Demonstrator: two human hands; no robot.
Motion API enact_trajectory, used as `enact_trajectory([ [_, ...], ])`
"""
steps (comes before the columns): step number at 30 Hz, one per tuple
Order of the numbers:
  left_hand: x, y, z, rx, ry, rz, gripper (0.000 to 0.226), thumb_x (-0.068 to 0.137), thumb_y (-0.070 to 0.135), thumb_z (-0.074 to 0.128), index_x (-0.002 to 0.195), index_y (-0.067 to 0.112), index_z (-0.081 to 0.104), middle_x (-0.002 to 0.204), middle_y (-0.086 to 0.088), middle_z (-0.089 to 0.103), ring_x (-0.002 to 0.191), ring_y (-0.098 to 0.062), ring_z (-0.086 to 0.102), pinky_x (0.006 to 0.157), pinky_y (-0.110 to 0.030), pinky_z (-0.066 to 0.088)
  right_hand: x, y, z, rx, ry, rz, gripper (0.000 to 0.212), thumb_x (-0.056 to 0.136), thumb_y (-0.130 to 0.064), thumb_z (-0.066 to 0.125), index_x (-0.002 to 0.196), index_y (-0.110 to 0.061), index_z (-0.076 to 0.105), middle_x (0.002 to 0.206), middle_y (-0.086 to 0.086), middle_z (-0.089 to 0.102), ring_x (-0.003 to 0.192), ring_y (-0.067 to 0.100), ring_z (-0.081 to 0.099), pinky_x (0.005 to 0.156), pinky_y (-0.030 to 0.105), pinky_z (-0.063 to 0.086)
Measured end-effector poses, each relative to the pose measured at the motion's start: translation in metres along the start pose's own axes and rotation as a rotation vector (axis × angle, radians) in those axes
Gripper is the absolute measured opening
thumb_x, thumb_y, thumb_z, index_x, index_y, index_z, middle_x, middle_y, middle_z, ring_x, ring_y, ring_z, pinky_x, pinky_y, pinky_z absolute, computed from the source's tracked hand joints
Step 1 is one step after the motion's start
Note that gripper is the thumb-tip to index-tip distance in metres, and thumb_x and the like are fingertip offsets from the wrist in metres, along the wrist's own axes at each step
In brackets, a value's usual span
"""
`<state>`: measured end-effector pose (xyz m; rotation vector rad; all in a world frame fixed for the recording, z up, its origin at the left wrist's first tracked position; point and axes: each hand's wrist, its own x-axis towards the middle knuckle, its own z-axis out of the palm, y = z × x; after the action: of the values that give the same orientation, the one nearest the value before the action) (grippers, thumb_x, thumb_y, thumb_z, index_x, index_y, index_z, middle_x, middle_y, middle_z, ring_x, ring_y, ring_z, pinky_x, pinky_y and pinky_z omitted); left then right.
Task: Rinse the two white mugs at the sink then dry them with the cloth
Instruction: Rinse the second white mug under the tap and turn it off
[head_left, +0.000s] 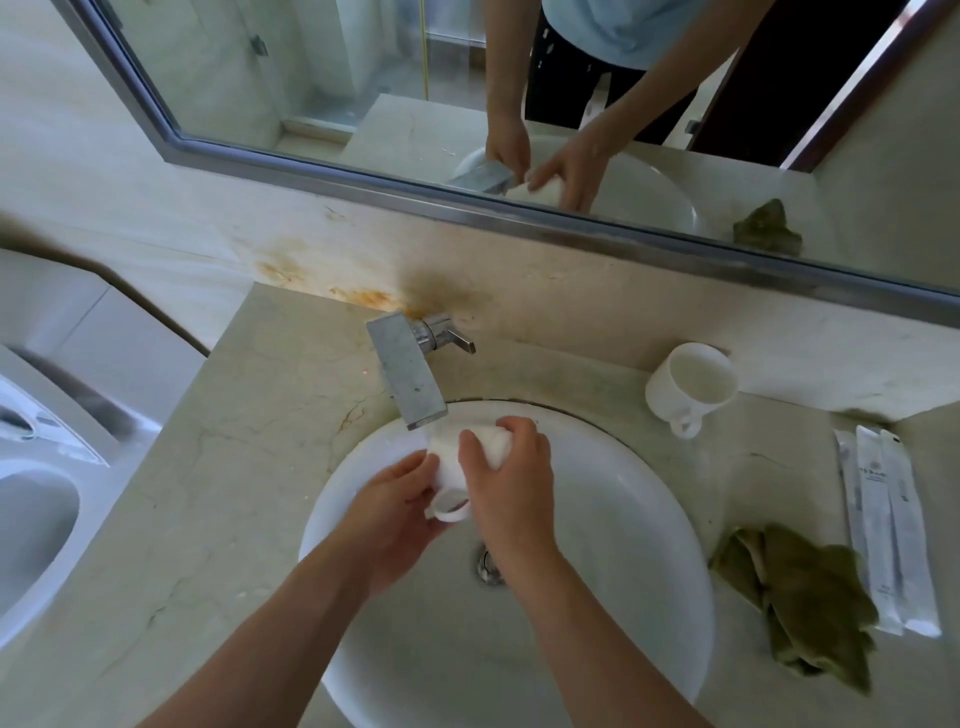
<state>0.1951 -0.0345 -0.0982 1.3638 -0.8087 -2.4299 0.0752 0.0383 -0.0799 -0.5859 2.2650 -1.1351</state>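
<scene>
We are looking down at two bare forearms showing from the bottom edge, their elbows cut off by the frame. The left hand (400, 514) is cupping the first white mug (445, 462) from below, with its fingers curled beside the handle, which is pointing toward us. The right hand (506, 486) is gripping the same mug from above. Its fingers are wrapping over the body and hiding most of it, so we are not seeing the rim or the inside.

The mug is lying tilted over the white sink (649, 499), just under the spout of the faucet (408, 374). We are not able to tell whether water is running. The right wrist is partly covering the drain (488, 571).

Right of the basin, a green cloth (800, 597) is lying crumpled on the countertop (249, 467), just beside the sink's rim. Next to it, white sealed packets (883, 530) are lying side by side, their print too small to read.

Farther back, the second white mug (691, 387) is standing upright on the counter, well apart from the hands, with its handle facing us. Behind it the mirror (337, 78) is reflecting the hands, and the top edge is cutting the reflected person off at the torso. At the left edge a toilet (36, 499) is only partly showing.
</scene>
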Motion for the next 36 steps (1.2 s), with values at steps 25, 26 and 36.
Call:
enact_trajectory([
  [25, -0.012, 0.008, 0.033, 1.002, 0.084, 0.305, 0.043, 0.111, 0.041, 0.046, 0.097, 0.004, 0.063, 0.078, -0.012, 0.069, 0.067, -0.014, 0.059, 0.065, -0.030, 0.046, -0.002, 0.026, 0.017, 0.940, -0.175, 0.806, 0.030, 0.094, -0.037, 0.062, 0.107, -0.012, 0.072, 0.089, 0.007, 0.079, 0.074, 0.026, 0.075, 0.053, 0.032, 0.057],
  [26, -0.009, 0.008, 0.037, 0.898, 0.140, 0.224, 0.045, 0.110, 0.041, 0.047, 0.100, 0.005, 0.071, 0.085, -0.011, 0.076, 0.072, -0.014, 0.067, 0.068, -0.028, 0.050, -0.003, 0.026, 0.021, 0.850, -0.088, 0.700, 0.028, 0.094, -0.038, 0.060, 0.108, -0.016, 0.072, 0.097, 0.007, 0.080, 0.083, 0.029, 0.078, 0.061, 0.039, 0.062],
  [36, 0.004, 0.022, 0.019, 1.250, 0.228, 0.489, 0.040, 0.108, 0.045, 0.055, 0.110, 0.008, 0.072, 0.096, -0.007, 0.077, 0.086, -0.029, 0.071, 0.080, -0.042, 0.056, 0.002, 0.017, 0.006, 0.582, -0.318, 0.347, 0.028, 0.107, -0.027, 0.052, 0.130, -0.030, 0.068, 0.127, -0.003, 0.071, 0.114, 0.016, 0.071, 0.085, 0.042, 0.068],
])
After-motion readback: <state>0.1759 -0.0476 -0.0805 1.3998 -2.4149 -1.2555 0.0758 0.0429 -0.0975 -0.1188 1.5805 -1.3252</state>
